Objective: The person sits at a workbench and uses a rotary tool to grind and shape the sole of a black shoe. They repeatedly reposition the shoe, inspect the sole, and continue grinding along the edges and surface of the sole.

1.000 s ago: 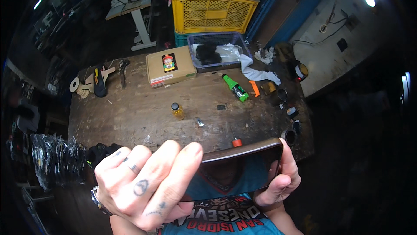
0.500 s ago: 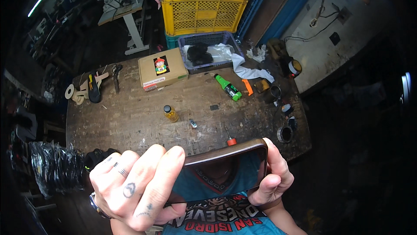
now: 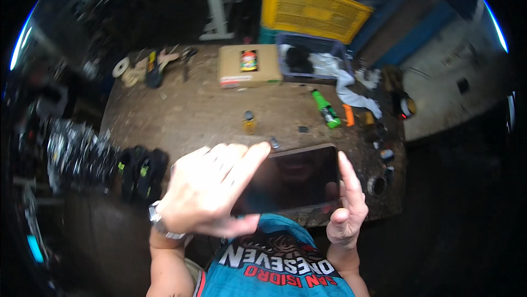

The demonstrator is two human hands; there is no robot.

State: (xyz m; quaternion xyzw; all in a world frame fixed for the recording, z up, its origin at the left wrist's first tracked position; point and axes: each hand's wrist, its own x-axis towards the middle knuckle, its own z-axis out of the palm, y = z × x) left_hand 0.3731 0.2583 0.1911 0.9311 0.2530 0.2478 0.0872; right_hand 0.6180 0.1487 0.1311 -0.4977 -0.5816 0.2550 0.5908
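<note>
A dark smartphone is held sideways over the near edge of the workbench, its black glossy screen toward me. Around its left end my left hand is closed, fingers along the top edge and thumb below; a metal-banded watch is on that wrist. My right hand grips the right end between fingers and thumb. Just beyond the phone lie a small metallic piece and a small bottle of amber liquid with a dark cap.
On the wooden workbench stand a cardboard box, a purple basket, a green bottle, an orange piece and a spool. Behind is a yellow crate. Dark shoes and plastic-wrapped goods sit left.
The view has swung, so the bench appears shifted right and up. Both hands and the phone look smaller and farther from my head, still held at both ends.
</note>
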